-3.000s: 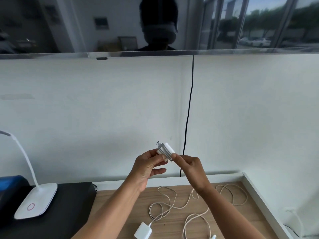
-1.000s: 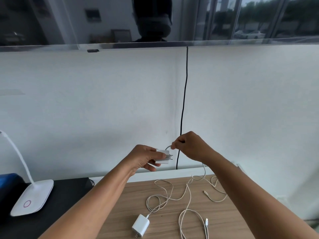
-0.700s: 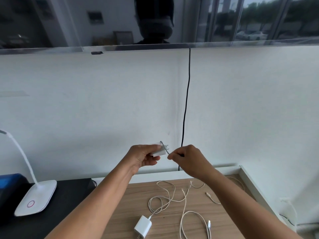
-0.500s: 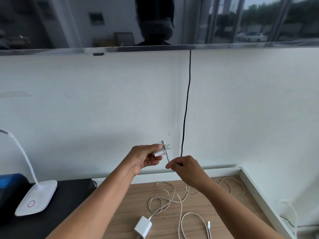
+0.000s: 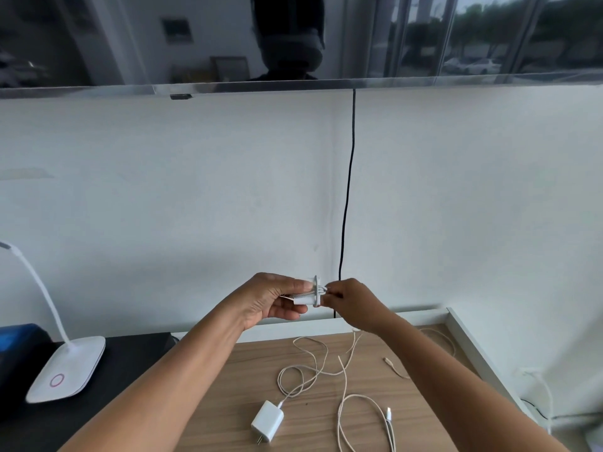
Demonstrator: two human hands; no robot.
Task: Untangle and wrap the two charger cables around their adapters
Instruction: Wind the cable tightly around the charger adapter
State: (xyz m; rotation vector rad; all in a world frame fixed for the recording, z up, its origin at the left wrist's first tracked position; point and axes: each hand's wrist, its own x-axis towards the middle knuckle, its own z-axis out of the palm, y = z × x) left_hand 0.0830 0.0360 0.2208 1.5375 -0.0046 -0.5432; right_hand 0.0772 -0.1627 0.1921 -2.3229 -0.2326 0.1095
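My left hand (image 5: 267,298) holds a small white adapter (image 5: 306,296) up in front of the wall, with turns of white cable around it. My right hand (image 5: 350,301) pinches that cable right at the adapter's prong end. The rest of this cable (image 5: 350,345) hangs down from my right hand to the wooden desk (image 5: 228,412). A second white adapter (image 5: 267,420) lies flat on the desk near the front, its cable (image 5: 303,375) in loose loops, with a connector end (image 5: 389,413) to the right.
A white desk lamp (image 5: 65,367) stands on a black surface (image 5: 130,370) at the left, beside a blue object (image 5: 16,337). A black cord (image 5: 347,197) runs down the white wall. A white raised ledge (image 5: 470,344) borders the desk on the right.
My right hand has come up from below the adapter to its prong end, laying cable around it. Less loose cable lies on the desk than before.
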